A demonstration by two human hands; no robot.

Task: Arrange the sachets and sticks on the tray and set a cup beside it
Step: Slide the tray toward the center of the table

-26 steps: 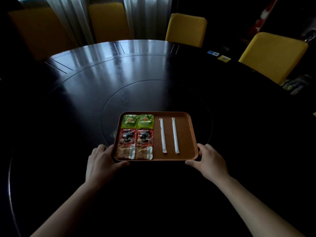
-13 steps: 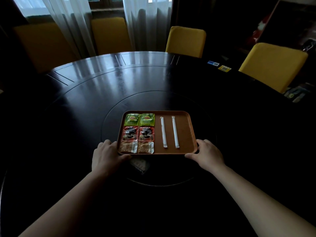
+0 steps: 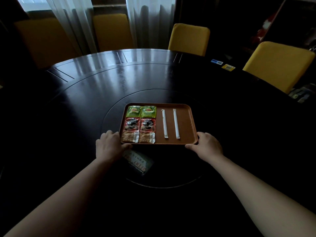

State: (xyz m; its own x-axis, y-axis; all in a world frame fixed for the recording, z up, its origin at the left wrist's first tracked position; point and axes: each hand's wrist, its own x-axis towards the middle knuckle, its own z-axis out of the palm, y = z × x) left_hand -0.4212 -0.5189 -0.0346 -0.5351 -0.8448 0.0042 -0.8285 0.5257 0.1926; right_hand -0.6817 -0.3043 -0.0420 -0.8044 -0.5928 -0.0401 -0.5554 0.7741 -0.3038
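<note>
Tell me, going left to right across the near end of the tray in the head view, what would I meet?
The left hand gripping the tray → first brown sachet → second brown sachet → first white stick → second white stick → right hand, also gripping the tray.

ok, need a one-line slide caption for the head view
Left hand and right hand hold a brown tray of six sachets and two wrapped sticks on a dark round table.
</note>
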